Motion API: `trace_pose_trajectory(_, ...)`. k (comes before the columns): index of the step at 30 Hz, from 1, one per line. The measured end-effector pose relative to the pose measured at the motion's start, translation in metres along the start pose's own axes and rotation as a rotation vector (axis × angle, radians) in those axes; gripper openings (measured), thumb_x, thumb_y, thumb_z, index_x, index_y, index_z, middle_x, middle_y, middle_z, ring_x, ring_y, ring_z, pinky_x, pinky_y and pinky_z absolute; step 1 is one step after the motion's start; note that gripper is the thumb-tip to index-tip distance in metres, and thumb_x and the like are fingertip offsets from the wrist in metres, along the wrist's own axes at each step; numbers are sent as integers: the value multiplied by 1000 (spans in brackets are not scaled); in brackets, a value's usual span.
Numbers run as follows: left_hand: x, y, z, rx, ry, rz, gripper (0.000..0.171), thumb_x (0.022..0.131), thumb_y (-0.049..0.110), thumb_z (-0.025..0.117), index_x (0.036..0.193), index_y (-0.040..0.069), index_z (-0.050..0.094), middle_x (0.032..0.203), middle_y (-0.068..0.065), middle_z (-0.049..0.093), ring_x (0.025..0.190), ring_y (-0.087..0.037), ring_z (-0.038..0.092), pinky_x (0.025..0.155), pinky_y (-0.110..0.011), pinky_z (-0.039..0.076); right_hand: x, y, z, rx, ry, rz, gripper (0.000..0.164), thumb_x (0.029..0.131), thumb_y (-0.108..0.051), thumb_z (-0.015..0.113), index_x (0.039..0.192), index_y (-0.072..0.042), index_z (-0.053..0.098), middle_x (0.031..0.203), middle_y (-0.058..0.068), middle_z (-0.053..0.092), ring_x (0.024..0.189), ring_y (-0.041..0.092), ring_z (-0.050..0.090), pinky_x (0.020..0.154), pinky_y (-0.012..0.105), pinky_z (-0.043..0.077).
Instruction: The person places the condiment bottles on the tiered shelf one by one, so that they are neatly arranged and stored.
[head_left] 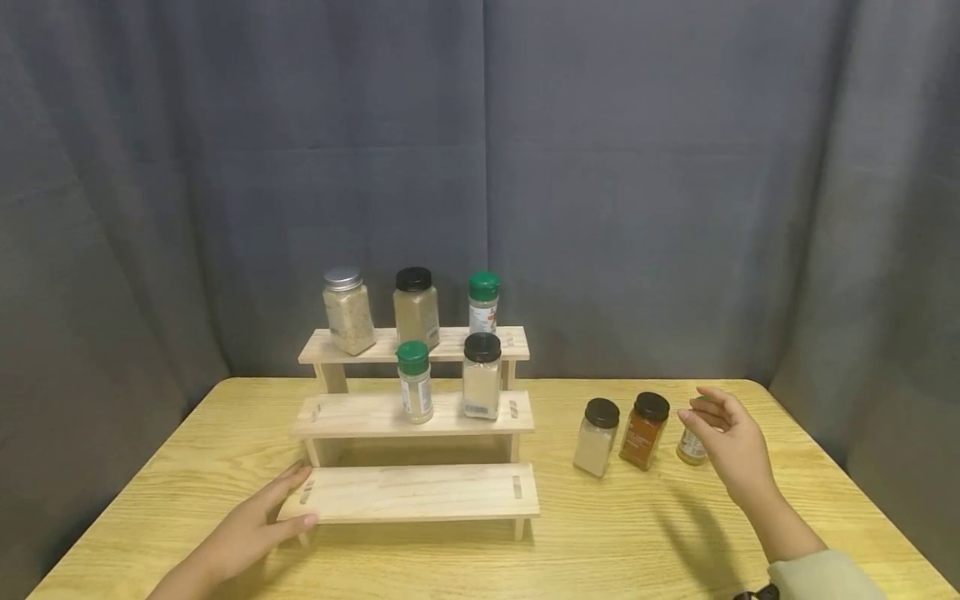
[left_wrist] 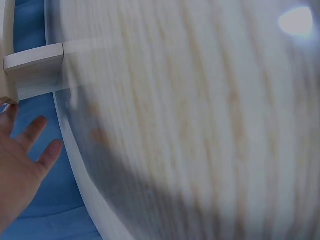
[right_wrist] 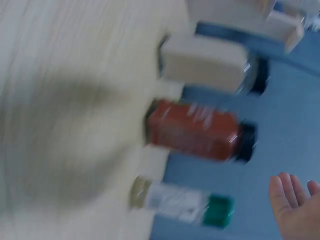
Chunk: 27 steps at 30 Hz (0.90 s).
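At the left end of a three-tier wooden rack (head_left: 420, 493), my left hand (head_left: 251, 521) touches the lowest step with fingers and thumb spread. The left wrist view shows that hand (left_wrist: 20, 165) beside the wood. My right hand (head_left: 731, 442) is raised at the right, fingers loosely bent and nothing in them. It partly hides a small green-capped spice jar (head_left: 692, 448) in the head view; the right wrist view shows the jar (right_wrist: 175, 201) whole, apart from the hand (right_wrist: 297, 205). Left of it stand a black-capped jar of red-brown spice (head_left: 642, 433) and a black-capped jar of pale powder (head_left: 596, 442).
The rack's top step bears a silver-capped jar (head_left: 349, 317), a black-capped jar (head_left: 416, 312) and a green-capped jar (head_left: 483, 304). On its middle step are another green-capped jar (head_left: 416, 387) and a black-capped jar (head_left: 482, 383). Grey curtains (head_left: 600, 183) surround the wooden table (head_left: 600, 542).
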<state>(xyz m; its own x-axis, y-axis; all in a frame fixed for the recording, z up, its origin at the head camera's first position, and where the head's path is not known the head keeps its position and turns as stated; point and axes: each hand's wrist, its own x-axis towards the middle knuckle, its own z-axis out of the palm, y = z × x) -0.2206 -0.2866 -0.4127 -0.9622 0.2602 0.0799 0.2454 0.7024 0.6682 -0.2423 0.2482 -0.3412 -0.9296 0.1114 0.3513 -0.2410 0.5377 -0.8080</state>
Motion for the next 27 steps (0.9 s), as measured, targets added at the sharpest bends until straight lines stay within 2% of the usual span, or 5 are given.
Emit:
trace_pose_trajectory(7, -1, -2, 0, -5, -16, -11, 69, 84, 42, 51, 135, 3, 25, 140, -20, 15, 123, -44, 14, 88, -65, 15, 9, 28, -14, -10, 29, 87, 64, 88, -33, 48, 132, 6, 23, 120, 23, 38, 86, -8, 38, 68, 7, 37)
trace_pose_trajectory(15, 2, -2, 2, -16, 15, 13, 68, 82, 41, 54, 134, 4, 29, 139, -20, 19, 122, -43, 16, 89, -64, 16, 14, 49, -23, -93, 94, 143, 62, 88, -33, 47, 131, 6, 25, 120, 29, 38, 105, 38, 41, 65, 13, 38)
trace_pose_trajectory(20, 2, -2, 3, -18, 19, 22, 67, 83, 40, 54, 134, 4, 29, 138, -20, 19, 122, -44, 16, 88, -64, 17, 18, 60, -21, -94, 92, 188, 61, 88, -30, 49, 131, 5, 25, 121, 30, 36, 107, 40, 39, 71, 24, 42)
trace_pose_trajectory(25, 2, -3, 2, -25, 14, 11, 68, 82, 41, 54, 134, 3, 29, 139, -20, 18, 122, -44, 16, 87, -65, 16, 25, 69, -17, -54, 86, 189, 60, 87, -25, 52, 132, 4, 25, 123, 33, 33, 110, 42, 36, 83, 48, 38)
trace_pose_trajectory(27, 2, -3, 1, -19, 18, 13, 68, 82, 41, 54, 133, 3, 30, 139, -20, 19, 122, -44, 16, 87, -65, 17, 29, 76, -15, -40, 99, 186, 58, 85, -23, 55, 131, 2, 29, 122, 32, 36, 109, 40, 40, 83, 46, 40)
